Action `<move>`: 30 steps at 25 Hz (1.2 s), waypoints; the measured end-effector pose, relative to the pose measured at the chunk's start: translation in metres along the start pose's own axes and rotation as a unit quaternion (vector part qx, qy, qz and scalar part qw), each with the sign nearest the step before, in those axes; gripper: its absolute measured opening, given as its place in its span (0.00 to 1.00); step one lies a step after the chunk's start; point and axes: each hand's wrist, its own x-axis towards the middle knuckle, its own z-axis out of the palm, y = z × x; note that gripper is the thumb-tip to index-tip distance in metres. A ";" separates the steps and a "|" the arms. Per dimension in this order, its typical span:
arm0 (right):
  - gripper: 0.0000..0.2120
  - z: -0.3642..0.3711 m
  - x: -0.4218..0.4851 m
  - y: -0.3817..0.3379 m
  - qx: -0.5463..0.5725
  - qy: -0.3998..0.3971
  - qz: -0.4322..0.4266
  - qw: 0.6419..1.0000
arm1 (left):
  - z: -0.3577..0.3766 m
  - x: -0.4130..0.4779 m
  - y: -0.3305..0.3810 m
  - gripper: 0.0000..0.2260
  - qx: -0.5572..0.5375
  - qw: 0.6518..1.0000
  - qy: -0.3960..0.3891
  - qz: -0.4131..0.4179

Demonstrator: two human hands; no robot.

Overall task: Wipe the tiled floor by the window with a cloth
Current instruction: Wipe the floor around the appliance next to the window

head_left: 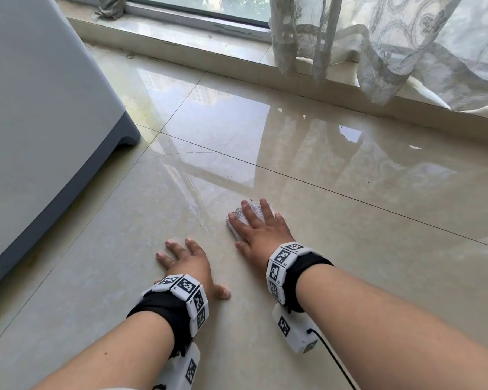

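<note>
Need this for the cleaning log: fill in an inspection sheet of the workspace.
Surface: glossy beige tiled floor, reflecting the window; a few dark specks ahead of the hands.
Job's things: white cloth flat on the floor, mostly covered by the fingers.
Clutter: crumpled grey rag on the sill.
Grippers: right hand flat, presses the cloth; left hand flat on bare tile, fingers spread.
Cables: black cable runs from the right wrist unit to the bottom edge.
Surroundings: grey appliance on the left; window ahead; lace curtain hanging on the right.
</note>
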 end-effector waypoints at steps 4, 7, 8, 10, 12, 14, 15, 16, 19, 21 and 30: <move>0.29 -0.003 0.003 0.000 0.004 -0.011 0.007 1.000 | 0.003 0.000 -0.010 0.65 -0.006 1.000 -0.004 0.000; 0.30 -0.016 0.006 0.011 0.008 0.014 0.063 0.998 | 0.001 -0.001 -0.018 0.64 -0.011 1.000 -0.004 0.001; 0.30 -0.021 0.007 0.018 0.009 0.022 0.089 0.996 | 0.000 0.000 -0.021 0.64 -0.012 1.000 -0.003 0.001; 0.29 -0.031 0.006 0.038 0.025 0.030 0.150 0.988 | -0.001 0.000 -0.026 0.64 -0.016 1.000 -0.005 -0.001; 0.29 -0.037 0.002 0.060 0.050 0.037 0.210 0.976 | -0.002 0.000 -0.031 0.64 -0.023 1.000 -0.008 -0.003; 0.29 -0.040 0.002 0.071 0.071 0.042 0.249 0.965 | -0.002 0.001 -0.036 0.64 -0.028 1.000 -0.011 -0.006; 0.29 -0.041 0.003 0.070 0.077 0.043 0.258 0.962 | -0.003 0.001 -0.038 0.64 -0.029 0.999 -0.011 -0.007; 0.29 -0.041 0.006 0.066 0.082 0.040 0.264 0.960 | -0.002 0.001 -0.041 0.64 -0.031 0.999 -0.011 -0.009; 0.28 -0.039 0.015 0.045 0.076 0.033 0.254 0.964 | -0.001 0.003 -0.045 0.64 -0.039 0.999 -0.014 -0.013; 0.28 -0.035 0.019 0.027 0.043 0.033 0.201 0.978 | 0.000 0.003 -0.046 0.64 -0.045 0.999 -0.016 -0.014; 0.29 0.005 0.036 -0.070 -0.004 -0.026 -0.030 0.999 | -0.006 0.008 -0.041 0.64 -0.066 0.998 -0.013 -0.010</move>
